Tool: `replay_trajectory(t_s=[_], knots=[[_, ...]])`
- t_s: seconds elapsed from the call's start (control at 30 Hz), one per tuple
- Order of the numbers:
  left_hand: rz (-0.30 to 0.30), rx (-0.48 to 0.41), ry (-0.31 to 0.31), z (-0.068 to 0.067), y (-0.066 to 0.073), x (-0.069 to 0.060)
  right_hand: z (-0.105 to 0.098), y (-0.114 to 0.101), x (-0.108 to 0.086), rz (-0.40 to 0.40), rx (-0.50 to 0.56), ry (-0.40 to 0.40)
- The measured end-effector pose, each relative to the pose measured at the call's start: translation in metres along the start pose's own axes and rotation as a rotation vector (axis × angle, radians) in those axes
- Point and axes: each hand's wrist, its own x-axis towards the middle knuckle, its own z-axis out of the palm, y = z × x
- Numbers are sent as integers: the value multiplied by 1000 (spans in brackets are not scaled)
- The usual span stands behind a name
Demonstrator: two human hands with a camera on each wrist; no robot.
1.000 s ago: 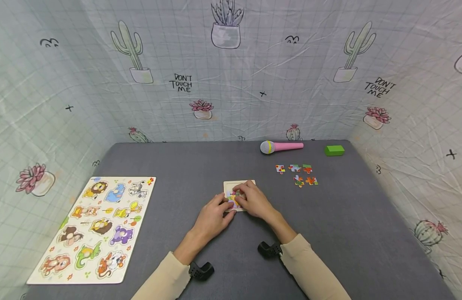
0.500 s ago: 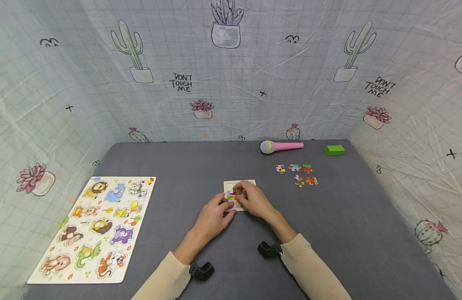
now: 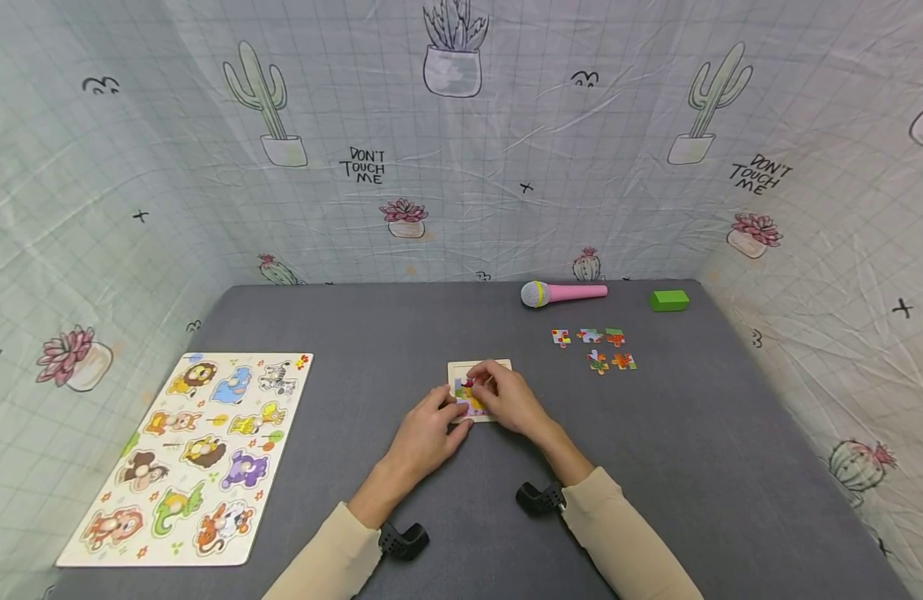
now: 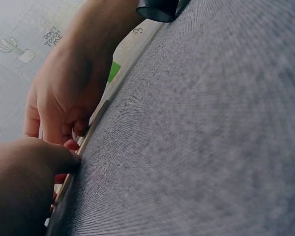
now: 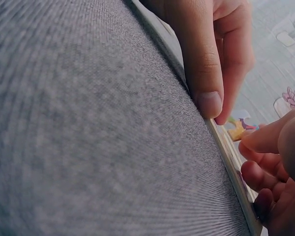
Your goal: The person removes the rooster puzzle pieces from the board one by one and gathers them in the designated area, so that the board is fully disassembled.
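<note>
A small wooden jigsaw board with a pale frame and a partly filled colourful picture lies in the middle of the table. My left hand holds its left and near edges, the thumb low at the near side and the fingers on the frame. Over the board's right part, my right hand pinches a jigsaw piece between thumb and fingers. That piece stands tilted up from the board in the right wrist view, yellow-orange at the bottom. In the left wrist view, the hands hide most of the board.
Several loose jigsaw pieces lie to the right, behind my right hand. Farther back are a pink toy microphone and a green block. A large animal puzzle board lies at the left. Printed cloth walls surround the table.
The right hand's fingertips have shifted slightly over the board, and a little more of the picture shows beside them. The left hand has stayed in place.
</note>
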Motion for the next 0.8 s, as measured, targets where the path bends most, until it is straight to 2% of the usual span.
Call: replay_trajectory(t_s=[0.3, 0.57, 0.8], knots=[[0, 9, 14, -1, 1, 0, -2, 2, 1, 13, 61, 26], [6, 10, 25, 0, 1, 0, -11, 5, 2, 2, 50, 72], [-7, 5, 17, -1, 2, 1, -24, 8, 4, 48, 66, 98]])
